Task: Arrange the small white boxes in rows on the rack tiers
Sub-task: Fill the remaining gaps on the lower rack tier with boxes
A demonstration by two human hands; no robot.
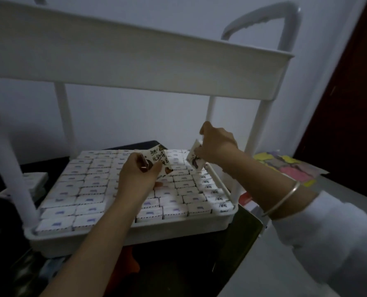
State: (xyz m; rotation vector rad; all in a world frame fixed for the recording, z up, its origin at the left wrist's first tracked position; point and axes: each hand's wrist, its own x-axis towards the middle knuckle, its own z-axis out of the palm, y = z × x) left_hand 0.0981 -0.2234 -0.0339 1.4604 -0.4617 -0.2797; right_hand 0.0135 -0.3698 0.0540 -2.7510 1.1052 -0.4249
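while both hands hover over the lower tier (pixel 135 229) of the white rack (pixel 135 56), left hand (pixel 135 174) curled round a tilted printed box (pixel 157 160), above packed rows of small white boxes (pixel 88 189), right hand (pixel 216 144) pinching a second box (pixel 193 157) near the far right post (pixel 210 112), silver bangle (pixel 285 198) on the right wrist

One head-worn wide-angle view, facing forward and down, close to the rack's lower tier (pixel 189 227); upper tier (pixel 135 56) spans the frame's top.
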